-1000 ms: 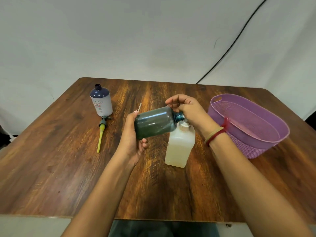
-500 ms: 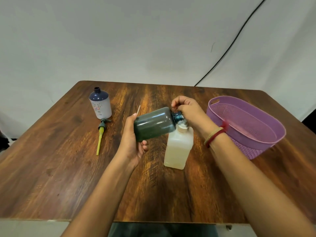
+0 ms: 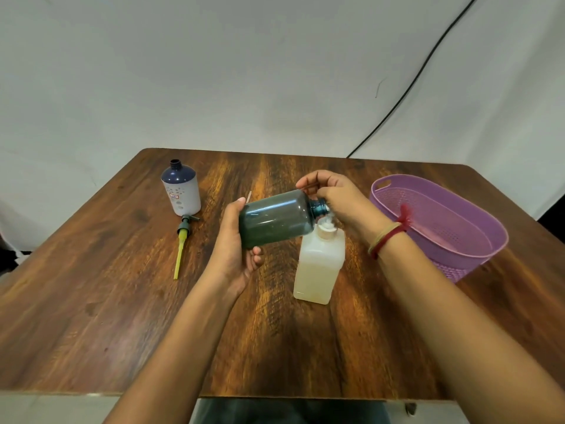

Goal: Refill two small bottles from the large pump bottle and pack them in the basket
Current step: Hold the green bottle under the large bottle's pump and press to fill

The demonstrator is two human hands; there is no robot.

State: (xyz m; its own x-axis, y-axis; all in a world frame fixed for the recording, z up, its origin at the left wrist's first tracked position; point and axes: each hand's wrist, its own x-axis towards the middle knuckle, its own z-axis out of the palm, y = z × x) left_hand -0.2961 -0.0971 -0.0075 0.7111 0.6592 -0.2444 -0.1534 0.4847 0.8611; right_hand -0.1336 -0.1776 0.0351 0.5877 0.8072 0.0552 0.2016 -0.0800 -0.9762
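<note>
Curls the fingers point(image 3: 255, 260) of the left hand point(image 3: 234, 243) round the green bottle point(image 3: 276, 217) at its base, tipping the neck toward 3 o'clock onto the pump point(image 3: 326, 229) of the pale bottle point(image 3: 318, 270) at centre, likely to catch liquid. Arches the right hand point(image 3: 336, 195) over that pump; cannot tell whether gripping it. Leaves the basket point(image 3: 452, 266) at 3 o'clock for packing.

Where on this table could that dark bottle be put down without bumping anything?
Bare wood: the near strip of the table around the forearms, and the left side nearer than the loose pump and white-and-blue bottle. Crowded: the centre, where left hand, right hand, dark bottle and large pump bottle meet; the basket fills the right.
</note>
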